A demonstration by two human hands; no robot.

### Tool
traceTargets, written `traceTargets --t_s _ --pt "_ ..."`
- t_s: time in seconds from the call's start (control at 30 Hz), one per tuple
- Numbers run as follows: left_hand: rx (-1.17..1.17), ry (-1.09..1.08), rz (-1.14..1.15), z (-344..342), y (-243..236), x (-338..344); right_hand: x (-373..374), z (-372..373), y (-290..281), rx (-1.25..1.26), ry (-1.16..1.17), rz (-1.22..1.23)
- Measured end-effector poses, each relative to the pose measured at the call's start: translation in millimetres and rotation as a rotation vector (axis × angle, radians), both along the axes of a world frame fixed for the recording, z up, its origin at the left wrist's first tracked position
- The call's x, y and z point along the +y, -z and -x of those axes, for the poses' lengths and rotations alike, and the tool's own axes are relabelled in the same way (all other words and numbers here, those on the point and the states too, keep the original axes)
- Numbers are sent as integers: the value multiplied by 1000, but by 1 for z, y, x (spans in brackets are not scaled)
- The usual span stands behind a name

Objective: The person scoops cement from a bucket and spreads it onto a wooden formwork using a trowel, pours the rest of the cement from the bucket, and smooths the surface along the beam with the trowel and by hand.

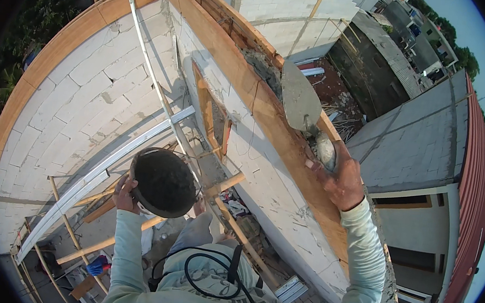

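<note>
My left hand [126, 193] grips the left rim of a round black bucket [164, 180] holding dark, wet-looking material, held out above the scaffold poles. My right hand [341, 180] is closed round the mortar-smeared handle of a trowel [298, 96], whose broad, grey-coated blade points away from me, resting at or just over the top of a wooden-boarded channel [299, 167] along the wall. Grey mortar [261, 66] lies between the boards farther along the channel.
Bamboo poles [225, 184] and long white metal lengths [102, 171] cross below me, over scattered materials. A white block wall [86, 86] curves to the left; a window frame [201, 96] sits in the near wall. A drop, neighbouring buildings and a red corrugated roof [466, 229] lie right.
</note>
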State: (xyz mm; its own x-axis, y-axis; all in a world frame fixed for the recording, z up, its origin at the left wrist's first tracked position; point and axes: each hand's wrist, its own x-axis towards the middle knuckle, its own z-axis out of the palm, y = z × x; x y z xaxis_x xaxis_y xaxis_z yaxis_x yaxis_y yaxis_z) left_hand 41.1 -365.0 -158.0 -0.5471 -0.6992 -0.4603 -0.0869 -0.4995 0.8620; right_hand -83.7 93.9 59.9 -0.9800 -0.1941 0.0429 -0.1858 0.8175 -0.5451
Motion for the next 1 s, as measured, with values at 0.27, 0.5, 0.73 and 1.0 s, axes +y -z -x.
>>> traceTargets --t_s 0.27,0.5,0.73,1.0 --pt "-66 -227 77 -25 21 -57 58 124 5 337 100 -698" --pt "-155 -306 98 -62 32 -88 27 101 21 503 -74 -1050" --pt "-298 -368 72 -99 43 -105 47 33 3 462 -106 -1137" --pt "-244 -464 131 -118 67 -122 8 105 -17 588 -25 -1061"
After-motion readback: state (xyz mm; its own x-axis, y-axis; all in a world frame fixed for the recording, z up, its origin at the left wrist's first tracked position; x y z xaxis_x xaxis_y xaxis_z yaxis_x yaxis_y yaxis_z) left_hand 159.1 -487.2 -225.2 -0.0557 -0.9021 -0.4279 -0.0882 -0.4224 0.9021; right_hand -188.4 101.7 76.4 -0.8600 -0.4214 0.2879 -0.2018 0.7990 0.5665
